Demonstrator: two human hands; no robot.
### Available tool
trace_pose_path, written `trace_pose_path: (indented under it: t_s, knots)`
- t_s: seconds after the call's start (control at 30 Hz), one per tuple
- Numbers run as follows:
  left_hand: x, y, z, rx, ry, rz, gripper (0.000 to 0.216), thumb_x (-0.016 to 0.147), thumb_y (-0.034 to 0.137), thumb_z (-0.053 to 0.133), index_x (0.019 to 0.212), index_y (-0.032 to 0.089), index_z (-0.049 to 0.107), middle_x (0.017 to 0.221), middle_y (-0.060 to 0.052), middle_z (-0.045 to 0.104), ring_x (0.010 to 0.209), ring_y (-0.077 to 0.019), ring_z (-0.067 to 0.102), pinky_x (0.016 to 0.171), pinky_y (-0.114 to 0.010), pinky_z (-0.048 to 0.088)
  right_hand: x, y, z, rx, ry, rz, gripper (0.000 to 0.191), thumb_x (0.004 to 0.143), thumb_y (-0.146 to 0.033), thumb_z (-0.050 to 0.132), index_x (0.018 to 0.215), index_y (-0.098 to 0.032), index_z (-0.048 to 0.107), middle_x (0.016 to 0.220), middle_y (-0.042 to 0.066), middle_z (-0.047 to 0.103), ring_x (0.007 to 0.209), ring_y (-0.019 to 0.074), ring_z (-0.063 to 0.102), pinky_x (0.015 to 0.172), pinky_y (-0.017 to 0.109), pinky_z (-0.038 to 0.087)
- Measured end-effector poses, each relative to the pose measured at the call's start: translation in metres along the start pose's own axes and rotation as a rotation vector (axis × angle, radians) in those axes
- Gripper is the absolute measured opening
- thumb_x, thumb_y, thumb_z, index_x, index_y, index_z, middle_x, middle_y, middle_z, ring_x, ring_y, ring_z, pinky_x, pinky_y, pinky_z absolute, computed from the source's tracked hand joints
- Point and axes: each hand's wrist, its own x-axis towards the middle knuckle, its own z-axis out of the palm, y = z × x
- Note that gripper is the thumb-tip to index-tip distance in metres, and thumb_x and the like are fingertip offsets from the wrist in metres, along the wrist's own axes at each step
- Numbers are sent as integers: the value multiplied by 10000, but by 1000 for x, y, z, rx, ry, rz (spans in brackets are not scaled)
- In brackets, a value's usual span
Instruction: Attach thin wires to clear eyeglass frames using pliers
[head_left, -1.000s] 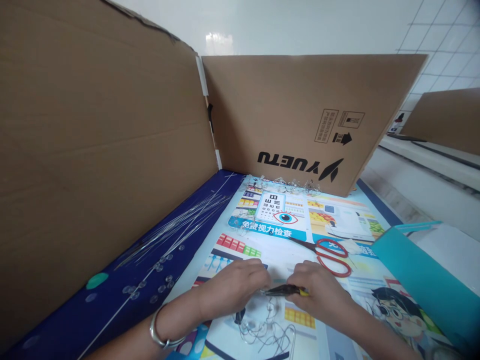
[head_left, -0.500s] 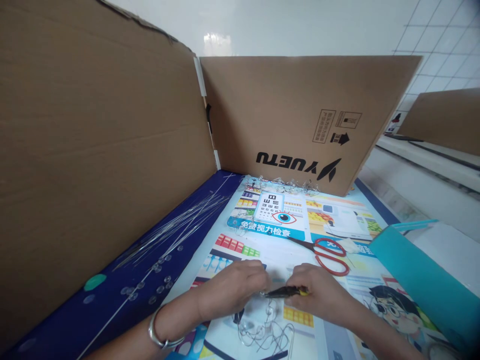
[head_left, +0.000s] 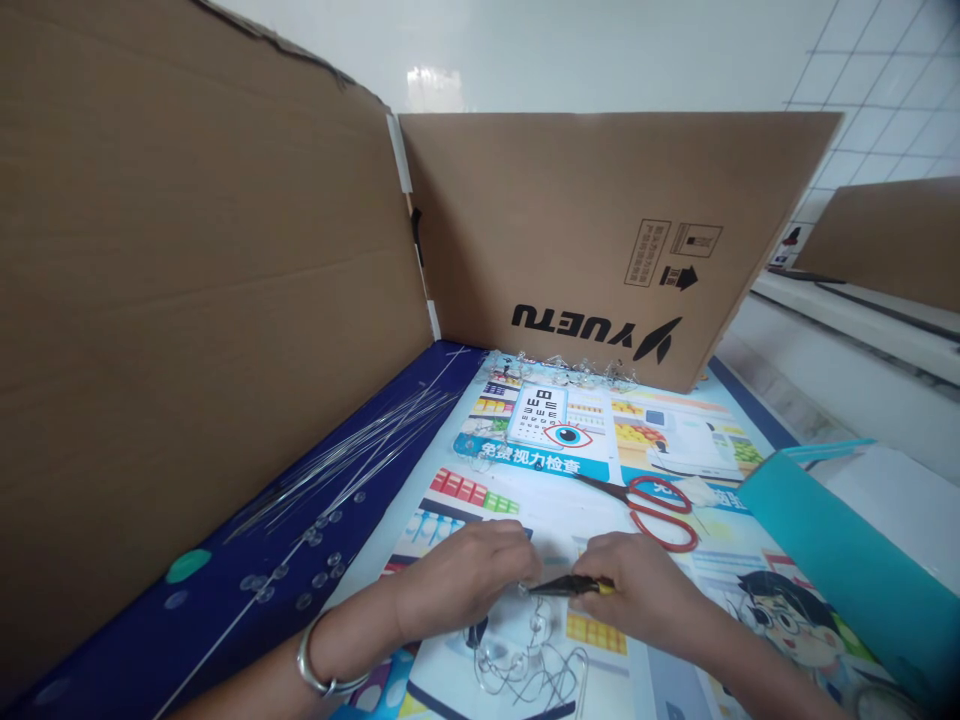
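Note:
My right hand (head_left: 637,585) is closed around a pair of pliers (head_left: 559,586) with dark jaws and a bit of yellow on the handle. The jaws point left and meet the wire at the fingertips of my left hand (head_left: 480,570). That hand pinches the end of a beaded wire piece (head_left: 525,660), a loose tangle of thin silvery wire with clear beads that hangs down and spreads over the printed sheet. Exactly how the jaws sit on the wire is too small to make out. A silver bangle (head_left: 309,660) circles my left wrist.
Red-handled scissors (head_left: 664,512) lie beyond my right hand. Straight wires (head_left: 352,455) and clear beads (head_left: 322,560) are on the blue surface at left. Cardboard walls (head_left: 570,220) stand behind and left. A teal box (head_left: 847,560) sits right; wire pieces (head_left: 570,372) line the back.
Almost nothing differs. My right hand and the pliers have shifted very slightly, while my left hand stays at the wire.

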Motion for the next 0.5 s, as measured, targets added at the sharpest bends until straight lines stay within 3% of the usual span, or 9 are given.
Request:
trace_pose_path:
  t_s: [0.3, 0.5]
  knots:
    - [1, 1, 0, 9, -5, -72, 173, 842, 57, 385, 880, 199, 476, 826, -5, 569, 761, -153, 523, 669, -233, 388, 2, -5, -3, -186, 17, 15, 137, 779, -349, 580, 755, -244, 664, 731, -9, 635, 707, 149, 564, 572, 243, 273]
    - [0, 1, -1, 20, -13, -79, 171, 857, 73, 387, 889, 203, 494, 824, -4, 573, 762, -154, 527, 674, -236, 382, -1, -5, -4, -153, 3, 29, 155, 773, -383, 602, 776, -240, 664, 752, -5, 619, 747, 147, 555, 605, 236, 294]
